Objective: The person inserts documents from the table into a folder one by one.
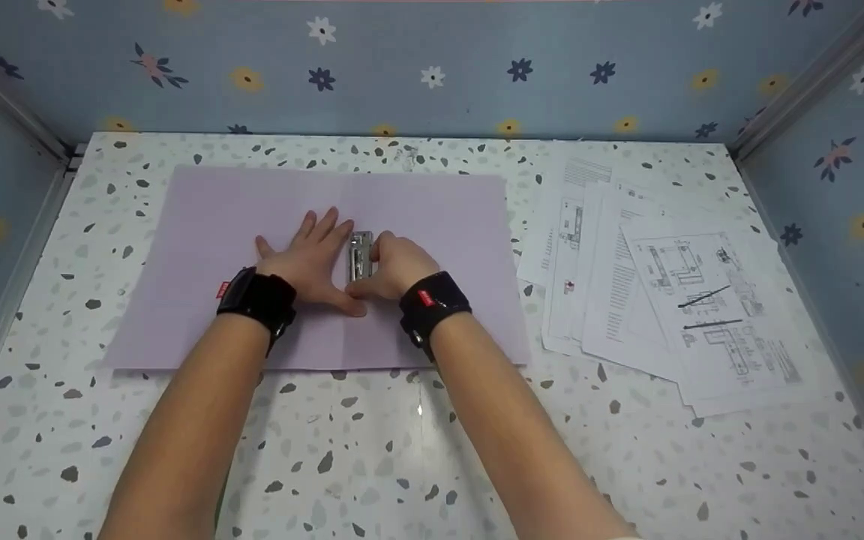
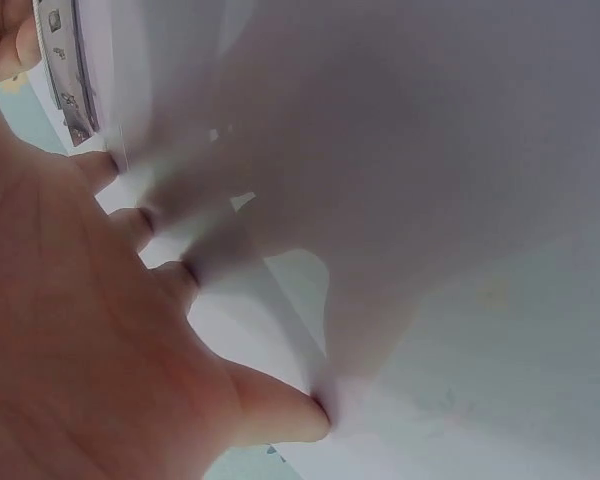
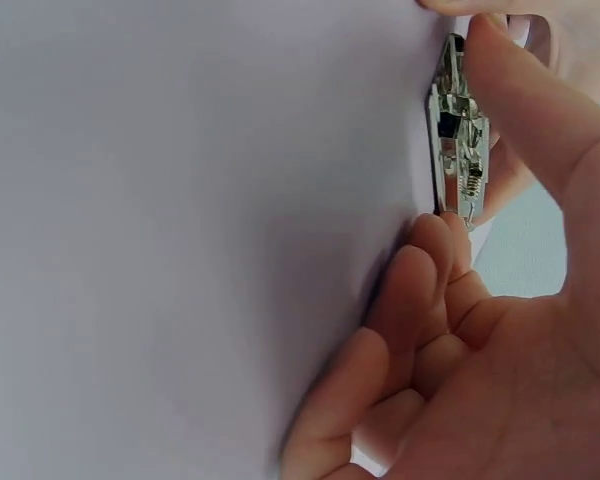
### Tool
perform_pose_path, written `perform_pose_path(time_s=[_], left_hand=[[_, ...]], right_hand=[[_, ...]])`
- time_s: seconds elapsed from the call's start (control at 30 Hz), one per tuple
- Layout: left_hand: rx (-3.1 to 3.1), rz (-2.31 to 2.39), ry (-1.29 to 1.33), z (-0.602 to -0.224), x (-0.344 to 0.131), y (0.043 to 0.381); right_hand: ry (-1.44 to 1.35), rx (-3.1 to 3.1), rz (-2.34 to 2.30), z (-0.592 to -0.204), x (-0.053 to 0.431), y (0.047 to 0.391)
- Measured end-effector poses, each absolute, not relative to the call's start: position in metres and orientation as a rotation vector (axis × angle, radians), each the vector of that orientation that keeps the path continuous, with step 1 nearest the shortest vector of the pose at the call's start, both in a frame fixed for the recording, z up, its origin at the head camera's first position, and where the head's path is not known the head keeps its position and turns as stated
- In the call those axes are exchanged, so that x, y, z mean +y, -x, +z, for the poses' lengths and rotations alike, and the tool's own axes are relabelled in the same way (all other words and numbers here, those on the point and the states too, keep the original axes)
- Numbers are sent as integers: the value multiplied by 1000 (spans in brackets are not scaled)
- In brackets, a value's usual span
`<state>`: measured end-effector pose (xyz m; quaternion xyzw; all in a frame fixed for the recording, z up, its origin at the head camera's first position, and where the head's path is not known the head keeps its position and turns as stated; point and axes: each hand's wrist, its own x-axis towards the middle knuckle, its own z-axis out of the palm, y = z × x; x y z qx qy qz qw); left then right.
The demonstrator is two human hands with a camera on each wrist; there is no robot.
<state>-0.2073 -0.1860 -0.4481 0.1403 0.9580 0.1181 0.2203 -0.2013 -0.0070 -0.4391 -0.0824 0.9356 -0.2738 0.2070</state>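
A pale purple folder (image 1: 432,202) lies spread flat, with a crease down its middle. A silver metal clip (image 1: 360,253) stands lengthwise by that crease; a spring and lever parts show on it in the right wrist view. My right hand (image 1: 406,268) holds the clip, thumb at its near end and forefinger at its far end, other fingers curled against the folder. Left of the clip, my left hand (image 1: 303,262) rests on the folder with fingers spread; its fingertips touch the sheet in the left wrist view.
Several printed sheets (image 1: 631,285) with drawings and text lie overlapping to the folder's right. Two thin dark strips (image 1: 713,324) rest on the top sheet. The speckled table (image 1: 372,450) meets flower-patterned walls (image 1: 432,45) at the back and sides.
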Motion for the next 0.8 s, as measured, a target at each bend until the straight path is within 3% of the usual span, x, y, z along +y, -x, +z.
perform_pose_path(time_s=[0.8], left_hand=[[2656, 405, -425, -453, -192, 209]], right_hand=[[322, 2369, -787, -434, 13, 221]])
